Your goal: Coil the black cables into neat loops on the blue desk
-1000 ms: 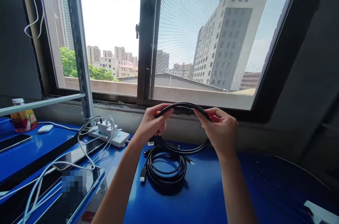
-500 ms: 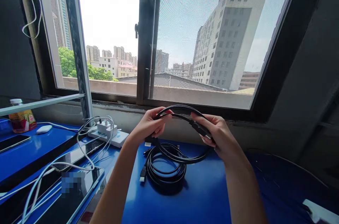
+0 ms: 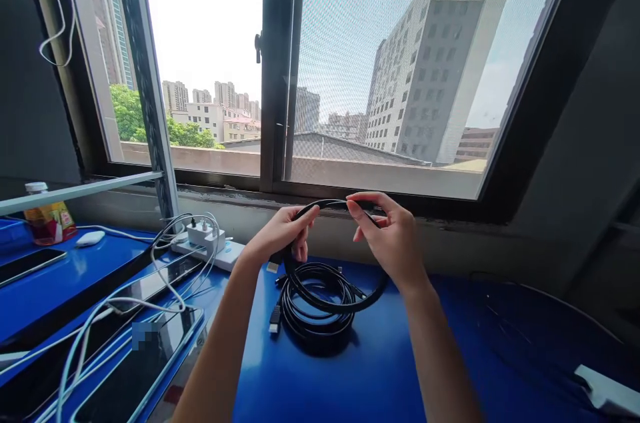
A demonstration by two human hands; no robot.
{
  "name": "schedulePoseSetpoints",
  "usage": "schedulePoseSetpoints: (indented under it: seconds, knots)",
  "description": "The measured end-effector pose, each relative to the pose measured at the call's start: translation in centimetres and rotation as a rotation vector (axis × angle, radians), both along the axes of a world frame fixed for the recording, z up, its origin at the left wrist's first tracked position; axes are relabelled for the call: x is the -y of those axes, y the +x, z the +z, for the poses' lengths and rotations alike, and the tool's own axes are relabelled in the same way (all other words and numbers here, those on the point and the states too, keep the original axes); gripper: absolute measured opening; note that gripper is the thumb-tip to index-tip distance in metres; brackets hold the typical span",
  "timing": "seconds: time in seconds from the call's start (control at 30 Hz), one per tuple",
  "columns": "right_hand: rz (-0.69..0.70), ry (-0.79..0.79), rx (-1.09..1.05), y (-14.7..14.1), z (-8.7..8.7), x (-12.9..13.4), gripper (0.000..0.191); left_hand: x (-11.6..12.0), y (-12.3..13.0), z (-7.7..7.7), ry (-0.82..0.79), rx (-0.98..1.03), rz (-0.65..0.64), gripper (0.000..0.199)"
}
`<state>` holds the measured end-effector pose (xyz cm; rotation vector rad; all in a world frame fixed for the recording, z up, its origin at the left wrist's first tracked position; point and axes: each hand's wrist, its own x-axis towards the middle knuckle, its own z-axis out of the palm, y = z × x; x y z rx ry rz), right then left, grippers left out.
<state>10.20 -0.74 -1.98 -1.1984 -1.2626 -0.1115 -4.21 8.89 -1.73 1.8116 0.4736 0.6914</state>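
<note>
A looped black cable point(image 3: 330, 307) hangs between my two hands, above the blue table. My left hand point(image 3: 293, 230) pinches the top left of the loop between thumb and fingers, and a plug end point(image 3: 273, 266) shows just below it. My right hand point(image 3: 383, 226) is closed on the upper right of the same loop, thumb and forefinger pressed on the cable. Beneath the loop, a second coiled black cable point(image 3: 315, 335) lies on the table, with an HDMI plug point(image 3: 275, 320) sticking out at its left side.
A power strip point(image 3: 227, 255) with white chargers and tangled white cords stands to the left. Several phones, among them one in front point(image 3: 140, 370), lie there too. A bottle point(image 3: 50, 220) is far left, a metal rack post point(image 3: 145, 76) beside the window. A white object point(image 3: 607, 388) sits far right.
My right hand has moved left and up along the loop, closer to my left hand. The plug that was by my right fingers no longer shows there. The view has shifted slightly.
</note>
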Motion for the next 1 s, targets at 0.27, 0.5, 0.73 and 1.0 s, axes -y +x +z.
schedulePoseSetpoints:
  seconds: [0.27,0.5,0.73,1.0]
  knots:
    - [-0.123,-0.663,0.076,1.6,-5.6,-4.6,0.013,-3.5,1.2,-4.0,0.165,-0.771,0.192,0.018]
    - [-0.136,-0.978,0.238,1.5,-8.0,-5.3,0.017,-4.6,1.7,-6.6,0.201,-0.988,0.217,0.007]
    - [-0.197,-1.088,0.334,1.1,-7.3,-5.0,0.025,-4.7,1.7,-6.6,0.242,-1.039,0.206,0.033]
    - [-0.224,-1.154,0.373,0.8,-6.9,-4.9,0.026,-4.5,1.9,-6.5,0.286,-1.128,0.131,0.035]
